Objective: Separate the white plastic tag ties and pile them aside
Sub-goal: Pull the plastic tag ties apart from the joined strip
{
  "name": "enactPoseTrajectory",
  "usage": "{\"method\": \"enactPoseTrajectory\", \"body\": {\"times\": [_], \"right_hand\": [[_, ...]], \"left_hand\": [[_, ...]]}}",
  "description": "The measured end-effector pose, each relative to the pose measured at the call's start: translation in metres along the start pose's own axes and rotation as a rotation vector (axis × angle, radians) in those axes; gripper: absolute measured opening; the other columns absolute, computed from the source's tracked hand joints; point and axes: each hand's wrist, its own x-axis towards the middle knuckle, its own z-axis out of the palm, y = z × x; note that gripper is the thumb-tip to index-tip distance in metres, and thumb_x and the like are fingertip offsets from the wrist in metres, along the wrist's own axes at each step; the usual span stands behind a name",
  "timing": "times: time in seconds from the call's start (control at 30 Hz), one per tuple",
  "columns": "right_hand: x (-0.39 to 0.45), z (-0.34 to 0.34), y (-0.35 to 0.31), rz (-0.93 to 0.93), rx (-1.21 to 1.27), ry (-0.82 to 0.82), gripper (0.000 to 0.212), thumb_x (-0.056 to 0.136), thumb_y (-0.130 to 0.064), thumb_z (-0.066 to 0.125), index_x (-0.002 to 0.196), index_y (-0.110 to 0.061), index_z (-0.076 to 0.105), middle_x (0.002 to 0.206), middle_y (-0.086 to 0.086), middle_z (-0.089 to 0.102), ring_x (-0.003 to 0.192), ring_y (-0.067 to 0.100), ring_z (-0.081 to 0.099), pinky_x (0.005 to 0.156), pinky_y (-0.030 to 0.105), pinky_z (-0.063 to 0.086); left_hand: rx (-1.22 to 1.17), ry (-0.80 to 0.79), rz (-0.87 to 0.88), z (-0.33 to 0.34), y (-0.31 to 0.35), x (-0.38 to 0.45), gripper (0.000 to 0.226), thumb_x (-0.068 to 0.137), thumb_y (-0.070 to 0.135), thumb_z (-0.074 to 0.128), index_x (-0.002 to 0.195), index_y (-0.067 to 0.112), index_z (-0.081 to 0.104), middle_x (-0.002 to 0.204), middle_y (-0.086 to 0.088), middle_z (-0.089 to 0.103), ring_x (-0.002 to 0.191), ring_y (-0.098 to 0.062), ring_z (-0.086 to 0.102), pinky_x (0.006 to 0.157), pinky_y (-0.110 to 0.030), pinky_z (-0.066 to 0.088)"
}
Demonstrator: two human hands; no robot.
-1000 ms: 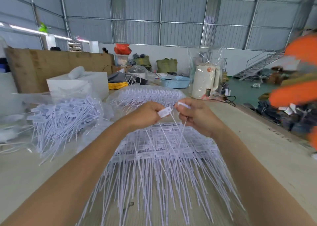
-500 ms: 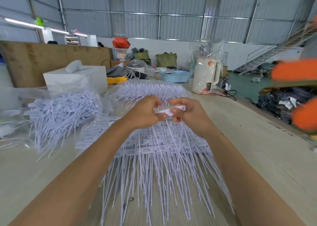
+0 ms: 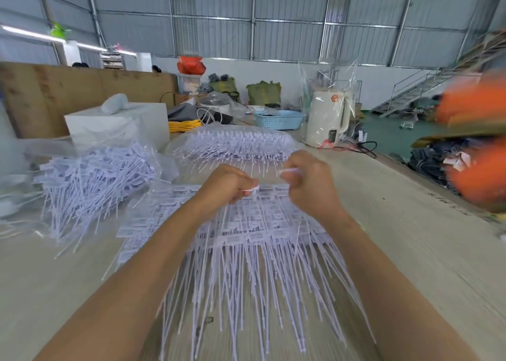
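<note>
Tails of the tag ties (image 3: 254, 265) point toward the camera; left hand (image 3: 227, 188) and right hand (image 3: 309, 185) each pinch 1.

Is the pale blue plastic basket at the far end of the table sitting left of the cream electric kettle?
Yes, the pale blue plastic basket sits directly left of the cream electric kettle.

loose tie pile (image 3: 90, 180) left – joined sheets (image 3: 246, 240) centre – kettle (image 3: 327, 118) behind right
</note>
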Motion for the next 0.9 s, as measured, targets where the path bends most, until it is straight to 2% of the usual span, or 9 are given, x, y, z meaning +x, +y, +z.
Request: {"method": "enactPoseTrajectory", "body": {"times": [0.1, 0.17, 0.27, 0.43, 0.53, 0.63, 0.7, 0.77, 0.9], "right_hand": [[0.01, -0.025, 0.014, 0.321, 0.526, 0.164, 0.021, 0.088, -0.001, 0.059, 0.068, -0.007, 0.057, 0.06, 0.0, 0.052, 0.044, 0.014, 0.048, 0.043, 0.021, 0.04], [0.011, -0.036, 0.012, 0.475, 0.865, 0.088, 0.025, 0.089, 0.002, 0.055, 0.067, -0.008, 0.053, 0.059, 0.002, 0.047, 0.044, 0.012, 0.043, 0.037, 0.018, 0.033], [0.011, -0.042, 0.005, 0.468, 1.054, -0.049, 0.024, 0.09, 0.005, 0.049, 0.069, -0.006, 0.053, 0.06, 0.002, 0.048, 0.044, 0.008, 0.044, 0.032, 0.013, 0.028], [0.002, -0.024, -0.013, 0.459, 0.754, -0.285, 0.022, 0.088, 0.002, 0.056, 0.07, -0.01, 0.059, 0.062, 0.0, 0.058, 0.054, 0.008, 0.055, 0.039, 0.016, 0.038], [-0.003, -0.007, -0.017, 0.408, 0.54, -0.325, 0.011, 0.085, -0.004, 0.064, 0.075, -0.008, 0.063, 0.074, 0.002, 0.062, 0.061, 0.009, 0.056, 0.06, 0.022, 0.049], [-0.007, 0.001, -0.018, 0.463, 0.595, -0.344, 0.005, 0.086, -0.006, 0.064, 0.081, -0.005, 0.064, 0.087, 0.011, 0.065, 0.074, 0.016, 0.062, 0.076, 0.036, 0.056], [-0.01, 0.005, -0.018, 0.471, 0.644, -0.376, 0.01, 0.087, -0.004, 0.062, 0.077, -0.005, 0.061, 0.083, 0.014, 0.066, 0.072, 0.022, 0.066, 0.075, 0.041, 0.057], [-0.013, 0.007, -0.017, 0.432, 0.681, -0.375, 0.013, 0.089, -0.001, 0.059, 0.076, -0.004, 0.061, 0.07, 0.012, 0.067, 0.063, 0.02, 0.067, 0.062, 0.031, 0.058], [-0.011, 0.007, -0.014, 0.346, 0.697, -0.271, 0.015, 0.09, 0.004, 0.055, 0.079, -0.006, 0.059, 0.06, 0.005, 0.062, 0.05, 0.009, 0.059, 0.052, 0.019, 0.049]], "left_hand": [[0.035, -0.008, 0.037, -0.007, -0.007, -0.005, 0.046, 0.089, 0.007, 0.06, 0.045, 0.018, 0.058, 0.039, 0.009, 0.049, 0.036, -0.001, 0.043, 0.044, -0.012, 0.036], [0.158, -0.046, 0.104, -0.007, -0.011, -0.009, 0.033, 0.094, 0.012, 0.055, 0.061, 0.016, 0.06, 0.052, 0.007, 0.056, 0.047, -0.006, 0.047, 0.056, -0.02, 0.037], [0.335, -0.092, 0.148, -0.005, -0.013, -0.008, 0.025, 0.095, 0.012, 0.051, 0.073, 0.022, 0.06, 0.072, -0.002, 0.057, 0.057, -0.016, 0.044, 0.061, -0.028, 0.033], [0.437, -0.064, 0.232, 0.005, -0.011, -0.012, 0.023, 0.093, 0.006, 0.05, 0.099, 0.025, 0.062, 0.103, 0.002, 0.057, 0.081, -0.024, 0.059, 0.071, -0.037, 0.048], [0.528, -0.031, 0.307, 0.008, -0.01, -0.014, 0.027, 0.091, 0.011, 0.054, 0.112, 0.027, 0.057, 0.102, 0.006, 0.054, 0.067, -0.005, 0.05, 0.069, -0.025, 0.044], [0.557, 0.005, 0.376, 0.01, -0.01, -0.017, 0.042, 0.087, 0.014, 0.058, 0.123, 0.031, 0.044, 0.096, 0.008, 0.052, 0.079, -0.015, 0.049, 0.077, -0.031, 0.04], [0.522, 0.028, 0.416, 0.012, -0.008, -0.019, 0.049, 0.084, 0.011, 0.059, 0.125, 0.031, 0.039, 0.095, 0.009, 0.05, 0.086, -0.021, 0.052, 0.081, -0.037, 0.043], [0.486, 0.063, 0.436, 0.011, -0.007, -0.02, 0.052, 0.083, 0.011, 0.06, 0.127, 0.028, 0.039, 0.099, 0.008, 0.053, 0.092, -0.023, 0.055, 0.083, -0.039, 0.047], [0.616, 0.213, 0.419, 0.003, -0.013, -0.016, 0.034, 0.085, 0.035, 0.064, 0.116, 0.023, 0.057, 0.102, 0.005, 0.064, 0.095, -0.017, 0.059, 0.09, -0.039, 0.043]]}}
